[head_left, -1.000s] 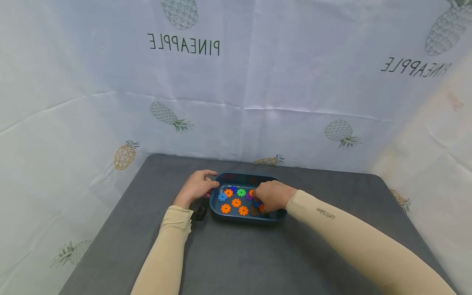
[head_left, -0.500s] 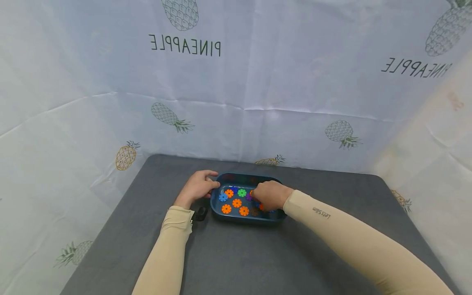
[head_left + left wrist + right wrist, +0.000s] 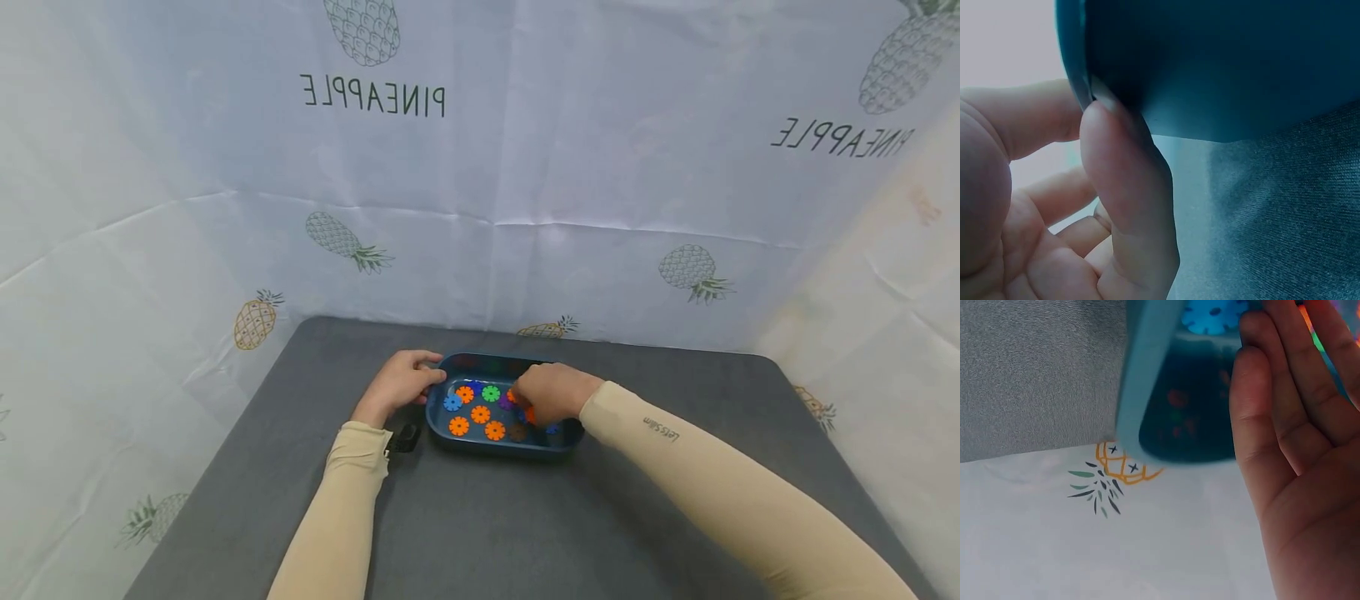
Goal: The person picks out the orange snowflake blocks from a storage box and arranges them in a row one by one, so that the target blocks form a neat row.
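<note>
A dark blue tray with rounded corners holds several notched plastic discs. Among them are orange discs, a green disc, a light blue disc and a brown disc. My left hand pinches the tray's left rim; the left wrist view has thumb and finger on either side of the rim. My right hand reaches into the tray's right part, fingertips down among the discs. In the right wrist view its fingers are loosely bent beside a blue disc, with nothing visibly gripped.
The tray sits toward the back of a dark grey table. White cloth printed with pineapples hangs behind and at both sides. A small black object shows at my left wrist.
My right hand has shifted slightly within the tray's right part, and a blue disc shows more clearly below it near the front right. The left hand and the tray stay in place.
</note>
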`<state>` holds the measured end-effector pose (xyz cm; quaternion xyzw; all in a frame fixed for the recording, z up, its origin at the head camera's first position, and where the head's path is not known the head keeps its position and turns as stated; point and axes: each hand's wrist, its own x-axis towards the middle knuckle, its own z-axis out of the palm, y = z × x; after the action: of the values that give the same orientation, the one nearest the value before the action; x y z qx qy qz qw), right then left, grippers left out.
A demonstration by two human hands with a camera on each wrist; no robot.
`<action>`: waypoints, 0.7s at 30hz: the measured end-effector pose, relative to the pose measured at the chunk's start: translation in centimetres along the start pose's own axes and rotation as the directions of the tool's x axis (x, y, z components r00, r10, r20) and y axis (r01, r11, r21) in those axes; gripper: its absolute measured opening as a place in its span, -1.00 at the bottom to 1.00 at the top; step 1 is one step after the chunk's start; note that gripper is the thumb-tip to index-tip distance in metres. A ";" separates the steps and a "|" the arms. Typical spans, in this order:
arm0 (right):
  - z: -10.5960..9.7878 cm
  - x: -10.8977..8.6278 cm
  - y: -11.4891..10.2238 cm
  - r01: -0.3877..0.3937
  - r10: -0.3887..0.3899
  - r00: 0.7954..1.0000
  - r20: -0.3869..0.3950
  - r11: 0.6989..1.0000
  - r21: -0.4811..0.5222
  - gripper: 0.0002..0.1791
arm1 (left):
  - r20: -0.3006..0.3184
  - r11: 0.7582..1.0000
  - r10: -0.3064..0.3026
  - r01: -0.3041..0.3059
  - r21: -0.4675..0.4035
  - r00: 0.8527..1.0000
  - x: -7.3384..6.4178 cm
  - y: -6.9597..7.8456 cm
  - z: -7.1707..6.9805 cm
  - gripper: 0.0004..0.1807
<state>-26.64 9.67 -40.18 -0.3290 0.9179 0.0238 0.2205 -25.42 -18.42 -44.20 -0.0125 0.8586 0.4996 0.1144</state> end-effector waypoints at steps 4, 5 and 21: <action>-0.9 -0.7 0.4 0.001 0.000 1.000 -0.021 0.998 0.066 -0.83 | -0.007 1.000 0.006 -0.007 -0.008 1.000 0.1 -0.2 0.1 -0.48; -1.1 -0.9 0.5 0.004 -0.002 1.000 -0.028 0.997 0.081 -0.83 | -0.009 1.000 0.008 -0.008 -0.013 1.000 0.1 -0.2 0.1 -0.48; -1.7 -4.7 3.2 0.028 0.033 0.983 -0.179 0.946 0.323 -0.79 | 0.054 0.994 0.025 -0.019 -0.104 0.998 0.4 -1.1 -0.1 -0.45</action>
<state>-26.02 14.65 -37.04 -0.2879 0.9260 -0.1574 0.1869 -25.68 -19.02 -45.17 0.0049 0.8282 0.5446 0.1320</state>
